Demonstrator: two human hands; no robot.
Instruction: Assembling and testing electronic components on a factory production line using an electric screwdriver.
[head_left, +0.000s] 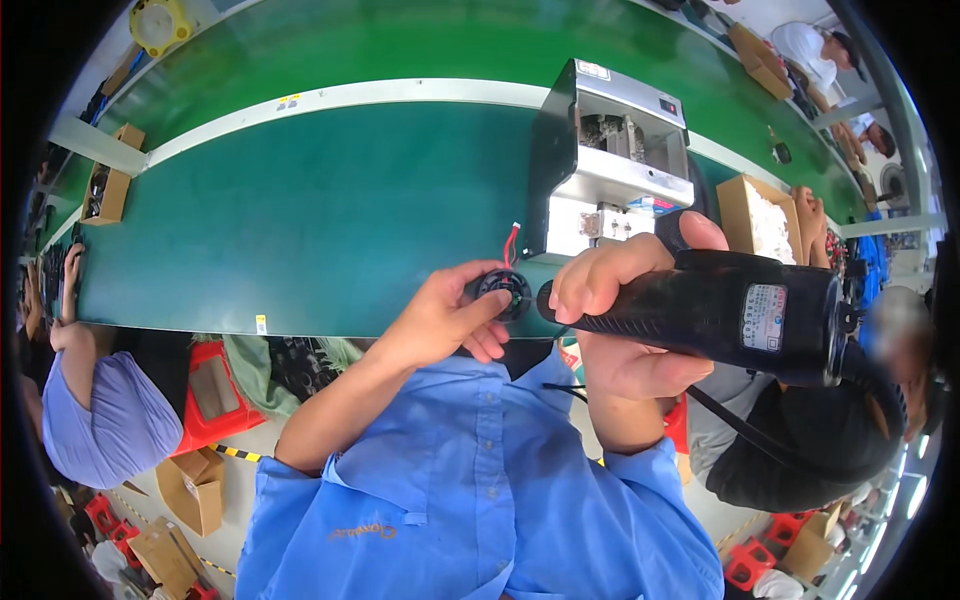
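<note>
My left hand (450, 315) is closed on a small round black part (507, 296), pinched at its rim between thumb and fingers. A short red wire lead (512, 245) with a white plug end sticks up from that part. Wrapped round a black corded electric screwdriver (690, 312) is my right hand (630, 300). The tool lies nearly level, its narrow nose pointing left at the round part. A thin bit seems to reach the part's face, but I cannot tell whether it touches a screw.
A grey metal bench machine (615, 160) stands just beyond my right hand on the green work table (330, 220). Right of it is a carton (765, 215) holding white pieces. Another small carton (106, 195) sits at the far left. The tool's cable (740, 425) hangs at my right. People sit on both sides.
</note>
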